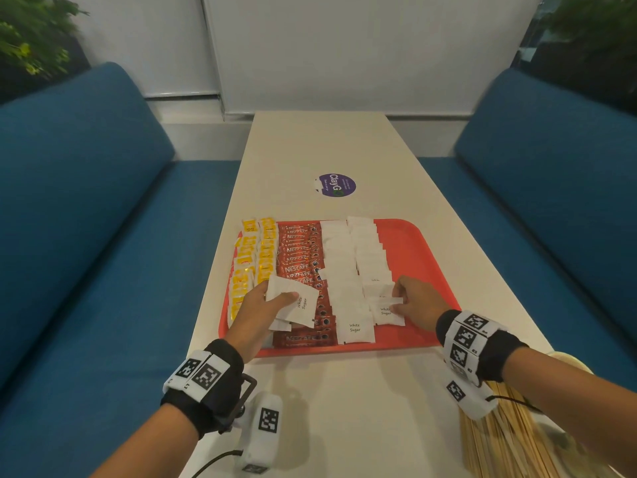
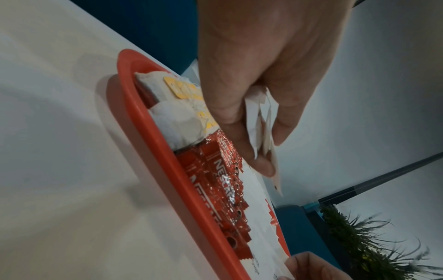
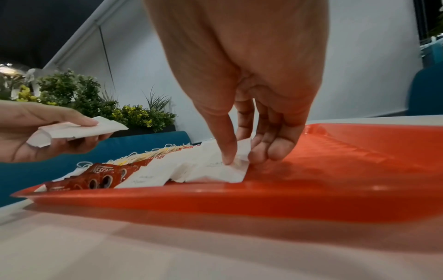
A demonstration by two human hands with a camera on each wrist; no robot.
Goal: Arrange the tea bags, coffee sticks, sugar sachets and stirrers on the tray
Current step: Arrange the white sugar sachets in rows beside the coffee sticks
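A red tray [image 1: 427, 257] lies on the white table, holding yellow tea bags [image 1: 253, 260] at the left, red Nescafe coffee sticks [image 1: 300, 267] beside them, and two columns of white sugar sachets [image 1: 344, 270]. My left hand [image 1: 265, 305] hovers over the coffee sticks and grips a small stack of sugar sachets [image 1: 293, 303] [image 2: 261, 125]. My right hand [image 1: 410, 301] pinches one sugar sachet [image 1: 386, 301] [image 3: 239, 159] at the near end of the right sachet column. Wooden stirrers [image 1: 506, 439] lie on the table under my right forearm.
A purple round sticker [image 1: 336, 185] sits on the table beyond the tray. Blue benches [image 1: 103, 236] flank the table on both sides. The tray's right third [image 3: 359, 161] is bare red. Plants [image 3: 79, 92] stand behind the left bench.
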